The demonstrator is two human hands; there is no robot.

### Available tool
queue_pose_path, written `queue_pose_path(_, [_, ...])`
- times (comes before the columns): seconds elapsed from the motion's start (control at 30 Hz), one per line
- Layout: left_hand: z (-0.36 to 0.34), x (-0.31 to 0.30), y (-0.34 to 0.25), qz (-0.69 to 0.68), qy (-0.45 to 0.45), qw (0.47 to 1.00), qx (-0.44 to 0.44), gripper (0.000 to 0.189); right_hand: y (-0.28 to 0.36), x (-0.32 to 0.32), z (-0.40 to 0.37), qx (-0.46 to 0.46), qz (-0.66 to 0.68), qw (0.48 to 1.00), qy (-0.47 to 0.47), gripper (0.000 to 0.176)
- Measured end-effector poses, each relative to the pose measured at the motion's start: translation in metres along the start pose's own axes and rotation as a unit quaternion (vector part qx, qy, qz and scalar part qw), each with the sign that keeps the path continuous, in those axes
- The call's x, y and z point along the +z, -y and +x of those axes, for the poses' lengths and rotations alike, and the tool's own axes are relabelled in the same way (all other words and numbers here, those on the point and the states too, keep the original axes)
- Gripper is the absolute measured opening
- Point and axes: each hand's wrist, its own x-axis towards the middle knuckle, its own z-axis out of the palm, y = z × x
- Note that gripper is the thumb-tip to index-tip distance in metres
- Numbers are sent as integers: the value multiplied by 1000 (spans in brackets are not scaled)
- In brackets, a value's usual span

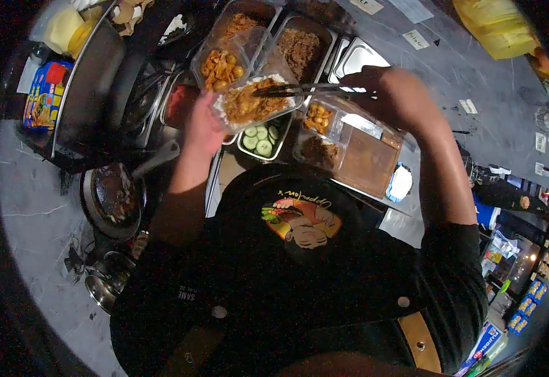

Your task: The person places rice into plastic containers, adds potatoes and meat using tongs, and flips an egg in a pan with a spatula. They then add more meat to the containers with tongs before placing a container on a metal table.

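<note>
My left hand [203, 129] grips the near left side of a clear plastic takeaway container [292, 108]. One compartment holds white rice covered with an orange-brown shredded topping [252, 103]; another has small round pieces in orange sauce [221, 70]. Closed around a pair of dark tongs [325, 88], my right hand [395, 94] comes in from the right. The tongs' tips rest at the topping. Just below the container sits a metal pan of cucumber slices [262, 139].
Metal pans of shredded food [298, 53] stand behind the container. To the right, a second filled takeaway container [320, 135] lies on a brown wooden board [369, 154]. A frying pan [116, 196] is at the left, beneath a large dark pot [92, 88].
</note>
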Motion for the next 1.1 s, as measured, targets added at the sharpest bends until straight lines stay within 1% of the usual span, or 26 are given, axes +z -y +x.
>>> queue_pose_path(0.03, [1, -2, 2, -1, -1, 1000, 1, 49, -31, 10, 0, -33, -44, 998, -20, 33])
queue_pose_path(0.07, [1, -2, 2, 5, 11, 1000, 15, 49, -29, 4, -2, -36, -45, 998, -20, 33])
queue_pose_path(0.13, [-1, -3, 2, 11, 19, 999, 29, 49, -25, -5, -10, -35, 71, 997, -25, 38])
queue_pose_path(0.2, [-4, 1, 1, -5, 31, 1000, -1, 50, -16, 2, -8, -28, 55, 998, -29, 35])
queue_pose_path(0.23, [-5, 4, 1, -3, 33, 999, -4, 50, -9, 10, -5, -11, 37, 999, -16, 36])
queue_pose_path(0.27, [-4, 3, 2, 0, 33, 999, -3, 50, -5, 19, -3, 5, 19, 1000, -2, 39])
queue_pose_path(0.3, [-4, 4, 2, 2, 32, 999, 0, 51, -7, 28, 2, -44, 23, 999, 2, 39])
queue_pose_path(0.33, [-3, 1, 3, 3, 33, 999, 0, 51, -9, 28, 0, -44, 24, 999, 1, 39])
queue_pose_path(0.4, [-1, -9, 5, -9, 28, 999, -21, 52, -10, 19, -5, -10, 11, 1000, 27, 39])
queue_pose_path(0.43, [1, -14, 8, -9, 25, 999, -21, 52, -12, 12, -9, -52, 71, 996, 3, 37])
queue_pose_path(0.47, [-1, -9, 9, 6, 22, 1000, -1, 54, -13, 9, -12, -53, 72, 996, 5, 37])
queue_pose_path(0.5, [-1, -5, 9, 21, 21, 999, 19, 56, -14, 6, -14, -35, 63, 997, 17, 35])
queue_pose_path(0.53, [-3, -1, 7, 21, 21, 999, 19, 56, -15, 5, -16, -16, 53, 998, 29, 33])
queue_pose_path(0.57, [-4, 0, 6, 27, 5, 1000, 8, 56, -12, 9, -17, 18, 65, 997, 49, 33])
queue_pose_path(0.6, [-4, 2, 4, 33, -10, 999, -3, 56, -13, 13, -18, 19, 64, 997, 47, 33])
queue_pose_path(0.63, [-4, 2, 4, 33, -10, 999, -2, 56, -15, 16, -16, -1, 79, 996, 41, 33])
queue_pose_path(0.7, [-3, -5, 3, -20, 34, 999, -24, 52, -17, 16, -11, -24, 94, 995, 34, 33])
queue_pose_path(0.77, [-3, -7, 5, -21, 39, 999, -14, 51, -17, 14, -8, -73, 117, 990, -18, 38])
queue_pose_path(0.8, [-2, -4, 6, -22, 47, 999, -4, 51, -15, 17, -5, -71, 117, 990, -19, 38])
queue_pose_path(0.87, [0, -5, 6, -18, 49, 999, -3, 50, -6, 27, 3, 5, 69, 996, 64, 36])
queue_pose_path(0.9, [1, -7, 6, -15, 48, 999, 0, 48, -3, 28, 2, -51, 47, 997, 39, 34])
queue_pose_path(0.93, [3, -10, 6, -17, 47, 999, 2, 48, -4, 26, 3, -53, 46, 997, 40, 34])
queue_pose_path(1.0, [9, -23, 9, -24, 33, 999, -12, 46, -11, 22, 5, -57, 136, 988, 40, 35])
queue_pose_path(1.03, [10, -30, 10, -26, 30, 999, -11, 46, -21, 29, 7, -37, 188, 981, 40, 36])
queue_pose_path(1.07, [10, -31, 10, -34, 28, 999, -14, 46, -18, 30, 9, -39, 187, 981, 42, 36])
queue_pose_path(1.1, [10, -32, 10, -41, 29, 999, -16, 45, -16, 31, 11, -26, 154, 986, 57, 36])
